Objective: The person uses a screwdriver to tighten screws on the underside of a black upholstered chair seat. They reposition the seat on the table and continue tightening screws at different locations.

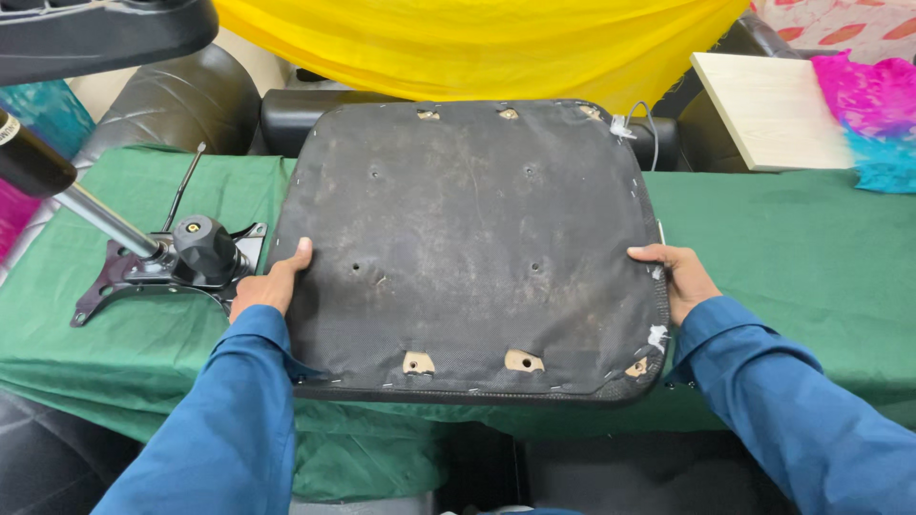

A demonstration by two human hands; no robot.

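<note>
A green-covered table (782, 238) is seen below a yellow cloth (477, 43); the upturned seat cushion (468, 248), central, is gripped at its sides by left hand (272, 284) and right hand (676, 277); a chair mechanism (176, 262) lies near the left edge; a pale board (768, 110) lies beyond the far right corner.

Dusty black seat panel (468, 248) on a green cloth (792, 238), yellow fabric (477, 43) behind.

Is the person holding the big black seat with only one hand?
No, the left hand and the right hand each grip a side of the seat.
</note>
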